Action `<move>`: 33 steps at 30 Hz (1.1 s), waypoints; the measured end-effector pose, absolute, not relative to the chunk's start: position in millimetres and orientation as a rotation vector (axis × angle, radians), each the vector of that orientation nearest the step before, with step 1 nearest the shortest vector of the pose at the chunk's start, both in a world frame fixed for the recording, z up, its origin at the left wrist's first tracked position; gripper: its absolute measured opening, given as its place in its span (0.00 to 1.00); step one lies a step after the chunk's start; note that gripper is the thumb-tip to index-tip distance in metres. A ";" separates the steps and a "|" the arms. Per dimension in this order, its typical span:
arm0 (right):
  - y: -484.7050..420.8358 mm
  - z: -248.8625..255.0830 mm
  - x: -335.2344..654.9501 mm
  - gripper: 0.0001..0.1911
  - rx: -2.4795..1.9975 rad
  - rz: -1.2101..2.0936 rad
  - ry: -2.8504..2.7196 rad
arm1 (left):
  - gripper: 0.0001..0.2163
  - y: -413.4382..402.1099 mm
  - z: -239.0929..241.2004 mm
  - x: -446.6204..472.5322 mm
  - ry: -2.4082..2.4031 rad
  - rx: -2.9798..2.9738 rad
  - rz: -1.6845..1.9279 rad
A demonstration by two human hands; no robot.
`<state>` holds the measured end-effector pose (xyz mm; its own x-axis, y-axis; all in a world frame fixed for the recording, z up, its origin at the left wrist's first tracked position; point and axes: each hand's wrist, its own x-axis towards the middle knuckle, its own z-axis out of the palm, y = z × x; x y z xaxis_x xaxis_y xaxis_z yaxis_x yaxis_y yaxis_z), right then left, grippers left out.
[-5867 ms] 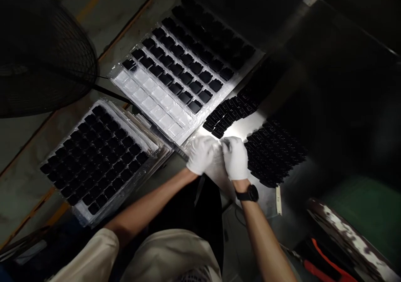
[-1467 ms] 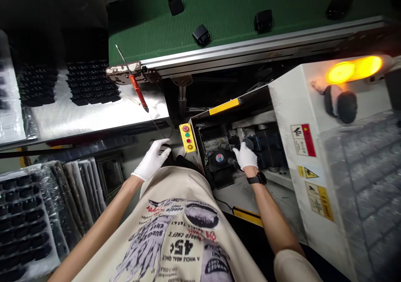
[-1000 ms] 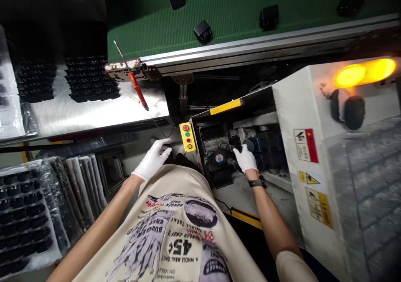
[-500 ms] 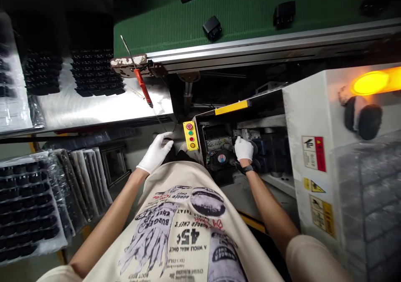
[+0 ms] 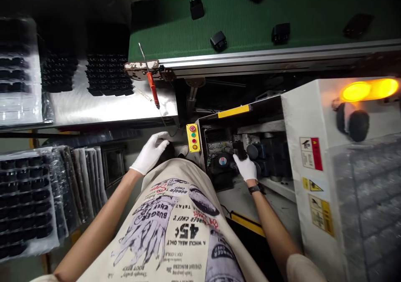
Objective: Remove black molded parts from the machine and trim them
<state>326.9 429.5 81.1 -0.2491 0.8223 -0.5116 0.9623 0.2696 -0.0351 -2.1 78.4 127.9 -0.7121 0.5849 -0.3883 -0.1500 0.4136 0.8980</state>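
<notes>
Both my hands wear white gloves. My right hand (image 5: 246, 167) reaches into the open side of a white machine cabinet (image 5: 302, 106) and its fingers are closed on a small dark part (image 5: 240, 153) next to a round black knob (image 5: 252, 151). My left hand (image 5: 149, 152) rests low beside a yellow button box (image 5: 193, 138), fingers curled loosely over a dark edge under the steel bench (image 5: 103, 106). What the left fingers hold, if anything, is hidden.
A green conveyor belt (image 5: 250, 19) carries several black parts (image 5: 218, 41). An orange-handled tool (image 5: 153, 87) lies at the bench corner. Trays of black parts (image 5: 21, 202) stand at the left. An amber lamp (image 5: 366, 90) glows on the cabinet.
I turned from the trays on the bench to the machine. In the last second my right hand shifted inside the cabinet near the knob; my left hand stayed by the button box.
</notes>
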 end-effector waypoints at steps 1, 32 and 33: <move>425.1 78.2 331.6 0.37 1.649 -0.461 2.124 | 0.25 70.8 126.0 -3.4 1.979 0.304 1.374; 256.6 30.7 124.7 0.25 0.784 -0.547 2.531 | 0.26 23.3 147.4 -62.0 1.890 0.255 1.559; 243.6 28.0 115.1 0.26 0.839 -0.567 2.503 | 0.26 15.0 144.2 -71.4 1.902 0.235 1.571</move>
<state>115.1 243.6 28.0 -0.7202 0.4592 -0.5200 0.6384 0.7321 -0.2376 -71.4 15.0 144.2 -0.7716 0.5209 -0.3650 -0.2602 0.2651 0.9284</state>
